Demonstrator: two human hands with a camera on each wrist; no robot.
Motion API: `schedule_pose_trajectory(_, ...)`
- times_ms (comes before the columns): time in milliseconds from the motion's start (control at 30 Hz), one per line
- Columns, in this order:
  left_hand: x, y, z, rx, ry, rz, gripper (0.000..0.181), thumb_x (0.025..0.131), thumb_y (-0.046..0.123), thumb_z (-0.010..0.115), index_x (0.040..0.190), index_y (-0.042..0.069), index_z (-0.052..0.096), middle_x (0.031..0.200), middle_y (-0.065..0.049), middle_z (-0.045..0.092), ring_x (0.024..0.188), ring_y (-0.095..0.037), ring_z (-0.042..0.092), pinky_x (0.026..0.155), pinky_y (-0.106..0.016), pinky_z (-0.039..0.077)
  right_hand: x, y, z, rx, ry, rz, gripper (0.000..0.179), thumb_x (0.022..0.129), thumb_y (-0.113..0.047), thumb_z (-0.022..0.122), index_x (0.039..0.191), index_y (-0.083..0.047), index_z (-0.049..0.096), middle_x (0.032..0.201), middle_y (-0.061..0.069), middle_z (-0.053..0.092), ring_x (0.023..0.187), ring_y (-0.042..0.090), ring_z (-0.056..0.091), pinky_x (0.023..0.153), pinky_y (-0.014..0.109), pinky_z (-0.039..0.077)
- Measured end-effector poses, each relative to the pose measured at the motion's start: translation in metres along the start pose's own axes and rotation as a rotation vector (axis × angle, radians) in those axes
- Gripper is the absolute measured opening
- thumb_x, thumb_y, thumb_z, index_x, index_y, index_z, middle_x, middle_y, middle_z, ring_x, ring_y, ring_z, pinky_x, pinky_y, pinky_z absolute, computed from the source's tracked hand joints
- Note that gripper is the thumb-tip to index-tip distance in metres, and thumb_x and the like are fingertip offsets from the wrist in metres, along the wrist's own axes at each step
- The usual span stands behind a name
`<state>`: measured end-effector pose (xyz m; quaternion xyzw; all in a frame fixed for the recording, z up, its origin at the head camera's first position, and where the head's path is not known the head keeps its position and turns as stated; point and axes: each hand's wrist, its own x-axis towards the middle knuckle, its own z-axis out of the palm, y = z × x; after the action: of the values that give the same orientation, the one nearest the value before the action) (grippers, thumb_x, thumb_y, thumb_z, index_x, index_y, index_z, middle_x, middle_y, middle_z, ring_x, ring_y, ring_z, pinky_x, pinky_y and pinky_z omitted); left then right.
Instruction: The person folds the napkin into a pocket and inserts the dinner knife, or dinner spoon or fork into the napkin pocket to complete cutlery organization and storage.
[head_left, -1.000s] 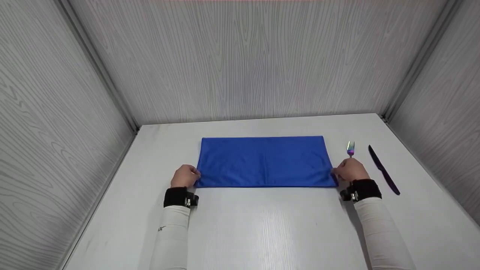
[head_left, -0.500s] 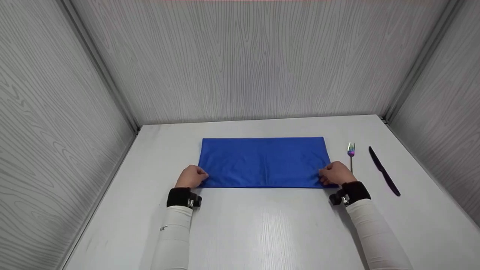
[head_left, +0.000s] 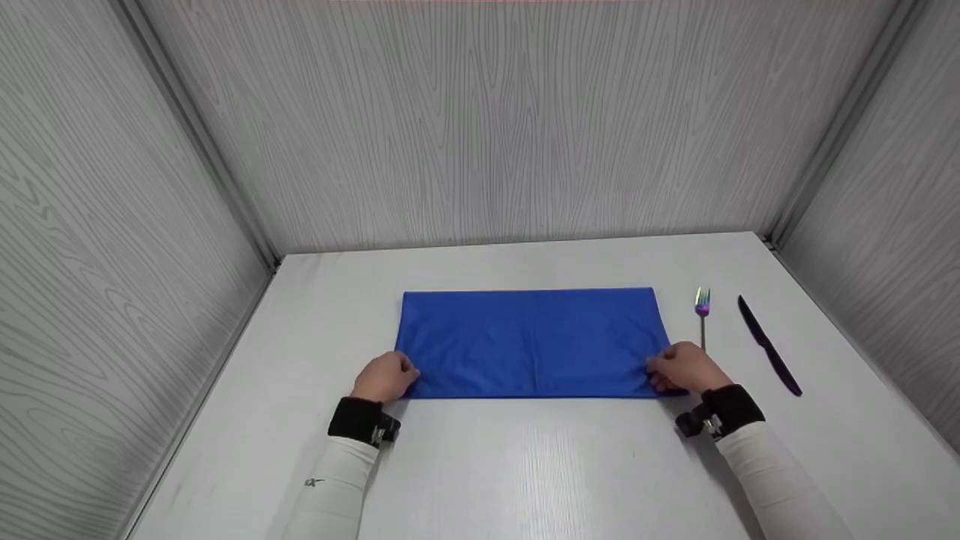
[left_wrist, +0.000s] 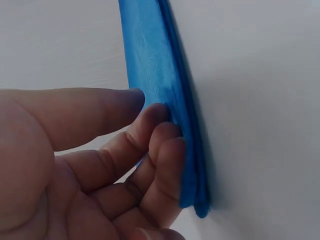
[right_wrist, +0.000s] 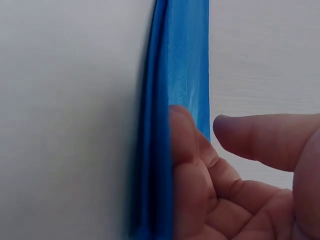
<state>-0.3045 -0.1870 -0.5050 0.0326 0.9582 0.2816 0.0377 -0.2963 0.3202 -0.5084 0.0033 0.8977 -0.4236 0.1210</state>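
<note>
A folded blue cloth (head_left: 529, 341) lies on the bench (head_left: 517, 465), left of a fork (head_left: 702, 303) and knife (head_left: 766, 344). Left hand (head_left: 385, 376) and right hand (head_left: 685, 367) touch the cloth's near corners, fingers loosely bent, relaxed (both thumbs stand apart).

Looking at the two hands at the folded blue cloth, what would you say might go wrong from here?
The stacked layers along the near edge of the blue cloth might slide out of line, as the left hand and right hand touch it only near its corners. The right hand could also nudge the fork, whose handle runs close beside it.
</note>
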Motion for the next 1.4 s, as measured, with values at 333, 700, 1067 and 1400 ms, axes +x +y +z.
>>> schedule_pose_trajectory(333, 0.006, 0.025, -0.007, 0.021, -0.101, -0.005, 0.032, 0.104, 0.018, 0.064, 0.074, 0.012, 0.054, 0.068, 0.001, 0.048, 0.063, -0.015, 0.047, 0.060, -0.029, 0.039, 0.006, -0.020, -0.011, -0.033, -0.040, -0.040, 0.028, 0.103, -0.015, 0.061, 0.099, 0.010, 0.072, 0.078, 0.005, 0.075, 0.066, 0.011, 0.070, 0.064, 0.023, 0.057)
schedule_pose_trajectory(700, 0.100, 0.107, 0.038, -0.977, -0.105, -0.129, 0.044, 0.112, 0.022, 0.053, 0.149, -0.004, 0.053, 0.141, -0.022, 0.065, 0.130, -0.032, 0.064, 0.105, -0.045, 0.053, 0.102, -0.101, 0.046, 0.264, 0.036, -0.076, 0.039, 0.106, -0.014, 0.056, 0.132, 0.015, 0.062, 0.103, 0.016, 0.079, 0.077, 0.009, 0.072, 0.072, 0.021, 0.058)
schedule_pose_trajectory(1067, 0.113, 0.092, 0.054, -1.749, -0.086, -0.435, 0.060, 0.115, 0.018, 0.042, 0.169, 0.008, 0.017, 0.156, -0.028, 0.050, 0.139, -0.035, 0.058, 0.112, -0.042, 0.051, 0.122, -0.121, 0.096, 0.988, -0.129, 0.071, 0.059, 0.111, -0.004, 0.048, 0.164, 0.004, 0.025, 0.165, 0.021, 0.041, 0.148, 0.030, 0.049, 0.118, 0.037, 0.044)
schedule_pose_trajectory(1400, 0.102, 0.039, 0.014, -1.927, -0.073, -0.502, 0.063, 0.117, 0.026, 0.031, 0.170, 0.022, -0.001, 0.169, -0.023, 0.033, 0.156, -0.033, 0.036, 0.126, -0.040, 0.033, 0.114, -0.076, 0.046, 1.222, -0.112, 0.196, 0.065, 0.113, -0.003, 0.039, 0.169, -0.007, 0.007, 0.173, 0.015, 0.025, 0.154, 0.032, 0.035, 0.124, 0.034, 0.031)
